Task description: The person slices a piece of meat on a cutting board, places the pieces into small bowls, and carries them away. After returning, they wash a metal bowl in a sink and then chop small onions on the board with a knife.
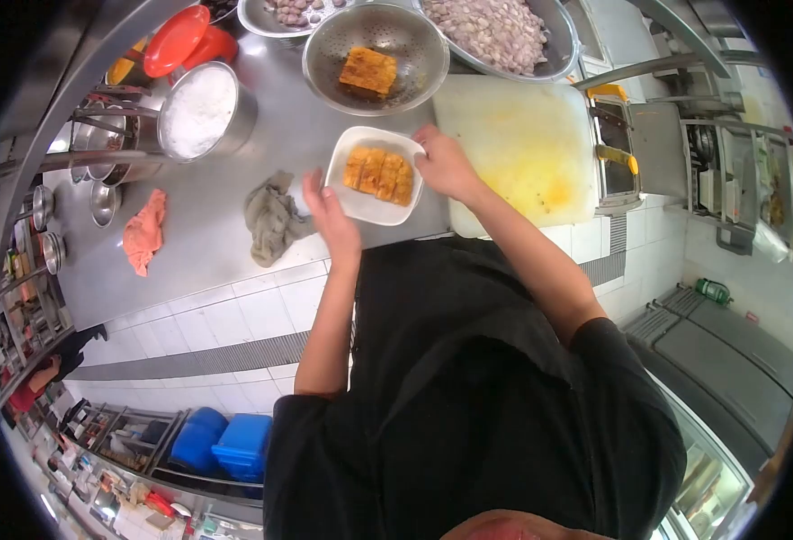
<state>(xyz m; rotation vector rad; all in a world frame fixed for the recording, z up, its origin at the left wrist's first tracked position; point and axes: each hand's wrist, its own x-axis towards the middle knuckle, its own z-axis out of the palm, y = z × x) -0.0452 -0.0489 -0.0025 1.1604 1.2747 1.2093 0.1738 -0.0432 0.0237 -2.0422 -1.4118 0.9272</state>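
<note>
A white square bowl (pixel 349 200) holds sliced, golden-orange food pieces (pixel 378 175) lying side by side. My left hand (pixel 331 214) is at the bowl's left edge, thumb against the rim. On the opposite side, my right hand (pixel 446 164) grips the upper right rim. Just beyond the bowl stands a perforated metal colander (pixel 324 67) with one uncut golden-orange block (pixel 368 72) in it. To the right of my right hand lies a white cutting board (pixel 513 117), stained yellow.
A grey cloth (pixel 273 219) and an orange cloth (pixel 146 232) lie on the steel counter (pixel 207 207). A metal pot of white powdery stuff (pixel 199 110) stands left. A basin of chopped shallots (pixel 491 31) is at the back. Knives with yellow handles (pixel 617 158) sit in a rack right of the board.
</note>
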